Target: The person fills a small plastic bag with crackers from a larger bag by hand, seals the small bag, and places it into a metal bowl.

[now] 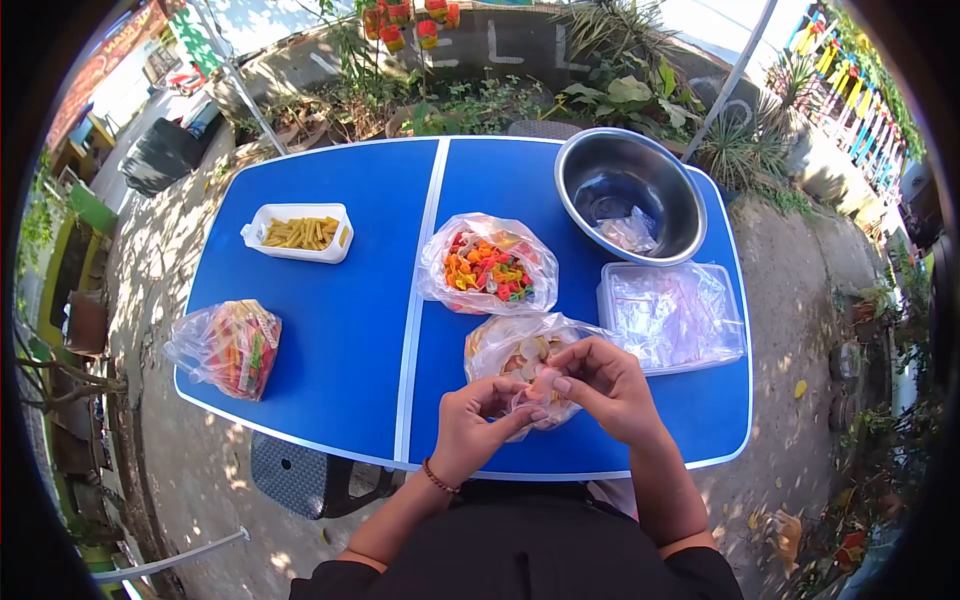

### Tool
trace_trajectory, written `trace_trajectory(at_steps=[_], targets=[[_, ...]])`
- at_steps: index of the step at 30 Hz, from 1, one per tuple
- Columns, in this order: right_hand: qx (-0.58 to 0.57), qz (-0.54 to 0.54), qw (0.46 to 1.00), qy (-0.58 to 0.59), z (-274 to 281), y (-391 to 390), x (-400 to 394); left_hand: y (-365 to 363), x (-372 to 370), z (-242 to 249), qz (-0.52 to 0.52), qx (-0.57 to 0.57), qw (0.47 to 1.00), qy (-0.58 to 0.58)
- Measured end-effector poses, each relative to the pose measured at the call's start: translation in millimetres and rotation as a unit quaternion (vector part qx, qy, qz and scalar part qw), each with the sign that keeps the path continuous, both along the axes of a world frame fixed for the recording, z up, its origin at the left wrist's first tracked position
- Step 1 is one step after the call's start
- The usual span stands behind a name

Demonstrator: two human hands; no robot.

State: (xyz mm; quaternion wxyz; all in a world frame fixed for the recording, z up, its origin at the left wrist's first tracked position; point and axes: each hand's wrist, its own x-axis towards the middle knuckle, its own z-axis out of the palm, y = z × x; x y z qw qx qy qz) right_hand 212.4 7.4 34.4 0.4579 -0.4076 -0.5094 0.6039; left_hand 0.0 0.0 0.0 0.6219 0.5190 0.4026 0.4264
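bowl (620, 190) behind lidded box (672, 315) (table's (340, 330) right)

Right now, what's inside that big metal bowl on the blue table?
The metal bowl holds a crumpled clear plastic bag lying near its front wall; the remaining inside looks bare and shiny. Whatever sits beneath that bag is covered.

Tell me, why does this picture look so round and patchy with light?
Head view: a fisheye lens bends the blue table edges and blackens the corners; hard sun with dappled leaf shadows on the ground; glare inside the steel bowl; both hands sharp, no blur.
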Motion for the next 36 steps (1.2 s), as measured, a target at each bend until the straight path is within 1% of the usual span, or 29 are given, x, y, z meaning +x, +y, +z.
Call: trace_trajectory(at_steps=[2,5,8,11,14,17,20,22,23,24,26,27,28,30,33,36], targets=[[0.036,0.017,0.996,-0.084,1,0,0,1,0,3,-0.004,0.008,1.0,-0.004],[0.07,0.023,0.986,-0.153,9,1,1,3,2,7,-0.016,0.004,1.0,-0.022],[0.137,0.033,0.964,-0.227,17,0,-2,-1,1,7,-0.028,-0.035,0.997,-0.066],[0.157,0.029,0.966,-0.202,10,2,-1,1,1,4,-0.032,-0.069,0.993,-0.095],[0.19,0.069,0.95,-0.236,12,3,2,4,-1,6,-0.035,-0.063,0.994,-0.084],[0.193,0.098,0.936,-0.278,18,1,-2,3,-1,3,-0.049,-0.07,0.993,-0.078],[0.232,0.092,0.93,-0.268,20,5,-2,4,-2,5,-0.076,-0.101,0.988,-0.093],[0.121,0.034,0.982,-0.14,16,8,0,5,-2,3,-0.06,-0.093,0.988,-0.112],[0.063,0.005,0.995,-0.074,12,10,2,5,-2,1,-0.051,-0.089,0.987,-0.122],[0.088,-0.012,0.988,-0.128,7,14,5,5,-1,2,-0.03,-0.092,0.988,-0.12],[0.07,0.003,0.96,-0.27,7,14,8,7,0,3,0.012,-0.1,0.988,-0.114],[0.061,0.011,0.938,-0.34,8,14,8,7,0,3,0.011,-0.102,0.988,-0.119],[0.118,0.013,0.91,-0.398,3,13,7,7,-1,2,0.01,-0.104,0.987,-0.125],[0.23,0.019,0.832,-0.504,-11,9,2,8,-1,2,0.009,-0.112,0.985,-0.131],[0.234,-0.034,0.792,-0.562,-20,3,-16,8,0,5,0.008,-0.114,0.985,-0.13],[0.234,-0.031,0.816,-0.528,-29,3,-15,7,0,5,0.009,-0.095,0.988,-0.12]])
